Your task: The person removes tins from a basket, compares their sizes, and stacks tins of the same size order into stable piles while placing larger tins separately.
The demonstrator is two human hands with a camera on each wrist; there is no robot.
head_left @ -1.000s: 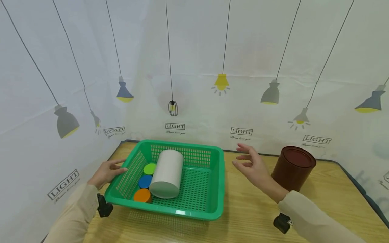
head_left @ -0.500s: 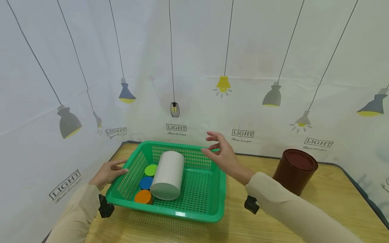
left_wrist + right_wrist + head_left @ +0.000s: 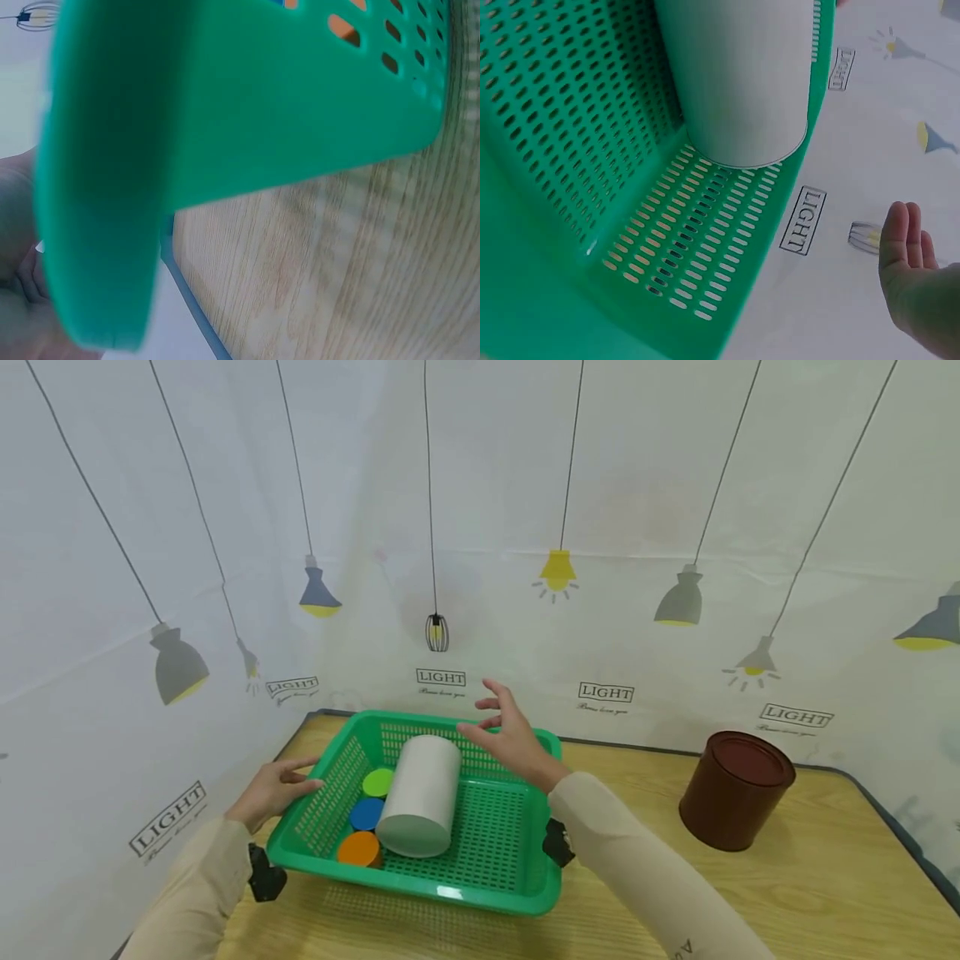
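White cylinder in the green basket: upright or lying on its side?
On its side: the head view shows the white cylinder lying in the green basket, one round end facing the wearer.

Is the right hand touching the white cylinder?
Apart. In the right wrist view, bare backdrop shows between the right hand and the white cylinder.

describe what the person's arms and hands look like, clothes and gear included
The left hand and right hand are bare, without gloves. Both arms wear long beige sleeves: left sleeve, right sleeve. A small, angular black device sits by each cuff, left device and right device. The right sleeve bears a dark marking, too partial to read.
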